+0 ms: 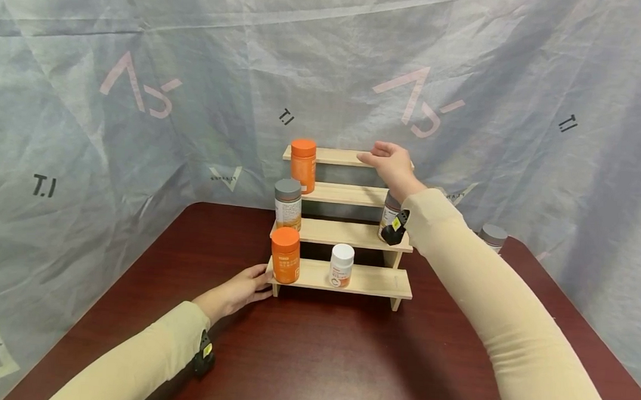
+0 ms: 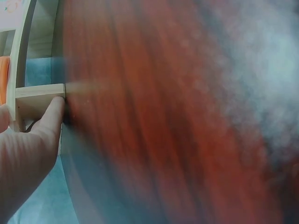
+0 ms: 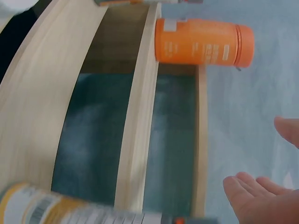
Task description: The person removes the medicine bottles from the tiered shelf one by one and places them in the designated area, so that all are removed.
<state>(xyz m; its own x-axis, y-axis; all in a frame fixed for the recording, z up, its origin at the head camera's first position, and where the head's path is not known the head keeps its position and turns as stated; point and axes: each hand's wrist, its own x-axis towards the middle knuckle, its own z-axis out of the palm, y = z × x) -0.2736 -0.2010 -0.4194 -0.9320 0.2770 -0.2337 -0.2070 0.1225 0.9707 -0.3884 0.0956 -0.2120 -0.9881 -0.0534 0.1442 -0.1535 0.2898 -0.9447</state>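
Observation:
A tiered wooden shelf [image 1: 346,231] stands on the table, its lowest board left end gripped by my left hand [image 1: 236,293]. In the left wrist view, a finger lies against a leg [image 2: 41,89] of the shelf. My right hand [image 1: 394,169] is raised over the top board's right end, fingers and thumb apart, holding nothing. Left on the shelf are an orange jar [image 1: 303,168], a grey-lidded jar [image 1: 288,207] and another orange jar [image 1: 286,257]. A small white-capped bottle [image 1: 341,263] is mid lowest board. Another grey-lidded jar [image 1: 388,214] is partly hidden by my right wrist.
Beyond my right forearm, a grey-lidded jar [image 1: 493,236] shows partly at the table's right side. Grey printed sheeting [image 1: 326,75] hangs behind and at both sides. The dark red table [image 1: 314,355] extends in front of the shelf.

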